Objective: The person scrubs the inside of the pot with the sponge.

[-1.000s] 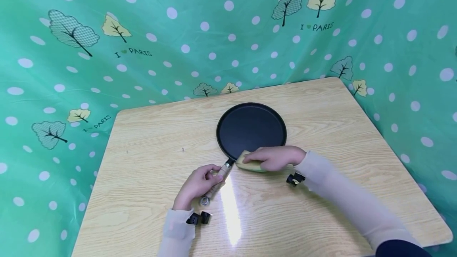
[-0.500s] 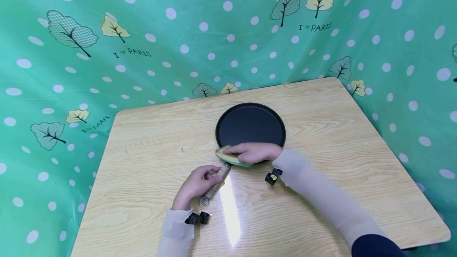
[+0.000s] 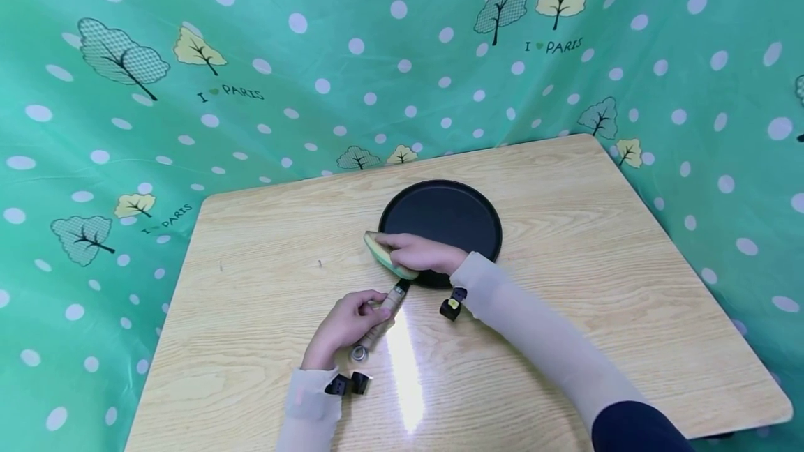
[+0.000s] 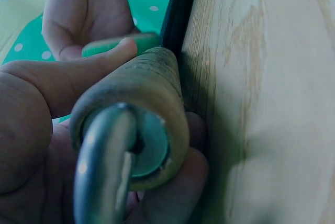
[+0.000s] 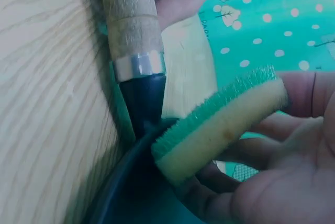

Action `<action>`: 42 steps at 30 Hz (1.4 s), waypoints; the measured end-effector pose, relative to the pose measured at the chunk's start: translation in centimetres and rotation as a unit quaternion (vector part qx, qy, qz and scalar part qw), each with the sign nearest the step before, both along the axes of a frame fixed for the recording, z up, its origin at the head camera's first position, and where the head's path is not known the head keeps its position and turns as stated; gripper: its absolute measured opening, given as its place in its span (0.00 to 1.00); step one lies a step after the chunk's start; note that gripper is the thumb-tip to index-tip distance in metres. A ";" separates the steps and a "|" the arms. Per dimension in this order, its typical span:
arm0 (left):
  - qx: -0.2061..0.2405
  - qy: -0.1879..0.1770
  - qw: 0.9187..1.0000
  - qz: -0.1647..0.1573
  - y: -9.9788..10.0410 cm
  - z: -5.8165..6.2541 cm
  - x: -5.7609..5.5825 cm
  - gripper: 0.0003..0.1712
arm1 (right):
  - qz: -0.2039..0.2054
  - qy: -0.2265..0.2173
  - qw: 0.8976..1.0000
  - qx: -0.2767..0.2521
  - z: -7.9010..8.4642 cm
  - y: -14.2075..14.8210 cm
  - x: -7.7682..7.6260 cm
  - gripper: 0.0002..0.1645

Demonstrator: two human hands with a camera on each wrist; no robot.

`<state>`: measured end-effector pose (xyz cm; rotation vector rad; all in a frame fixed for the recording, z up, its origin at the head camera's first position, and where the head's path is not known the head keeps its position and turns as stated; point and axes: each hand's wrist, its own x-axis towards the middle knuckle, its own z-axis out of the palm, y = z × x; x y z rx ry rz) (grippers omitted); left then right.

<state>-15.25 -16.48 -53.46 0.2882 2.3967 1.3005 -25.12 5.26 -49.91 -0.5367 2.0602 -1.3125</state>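
A flat round black frying pan (image 3: 449, 211) lies on the table, its wooden handle (image 3: 391, 300) pointing toward me. My left hand (image 3: 347, 323) grips that handle, thumb and fingers around it; the left wrist view shows the metal hanging loop (image 4: 97, 166) at its end. My right hand (image 3: 422, 254) holds a yellow sponge (image 5: 225, 132) with a green scouring layer. The sponge is at the pan's near left rim, close to where the handle joins. In the right wrist view it stands tilted, green side toward the handle. My right hand covers part of the pan.
The light wooden table (image 3: 270, 243) extends around the pan on all sides, with a bright glare streak right of the handle. A green dotted curtain (image 3: 301, 89) hangs behind and along both sides. Small black devices (image 3: 451, 304) sit at the wrists.
My right hand has moved left and a little away from me with the sponge, from right of the handle joint to the pan's left rim, and the sponge has turned. My left hand stays put.
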 end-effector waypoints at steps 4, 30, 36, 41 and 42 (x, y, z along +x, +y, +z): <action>0.000 0.005 1.000 -0.003 0.0 -0.1 0.0 0.20 | -0.054 -0.001 0.999 -0.007 -0.2 -1.3 -0.9 0.49; -0.003 0.000 1.000 -0.002 -0.1 -0.3 -0.1 0.19 | -0.008 0.203 0.937 0.284 -0.3 0.0 -5.7 0.36; 0.000 -0.001 1.000 0.002 -0.1 -0.3 -0.1 0.19 | 0.030 0.274 0.878 0.391 0.5 0.4 -6.1 0.36; 0.002 0.002 1.000 -0.001 -0.1 -0.3 -0.1 0.19 | 0.046 0.307 0.837 0.452 0.2 0.7 -6.5 0.35; 0.001 0.002 1.000 0.000 -0.1 -0.3 -0.1 0.19 | 0.048 0.312 0.829 0.461 0.2 0.8 -6.6 0.34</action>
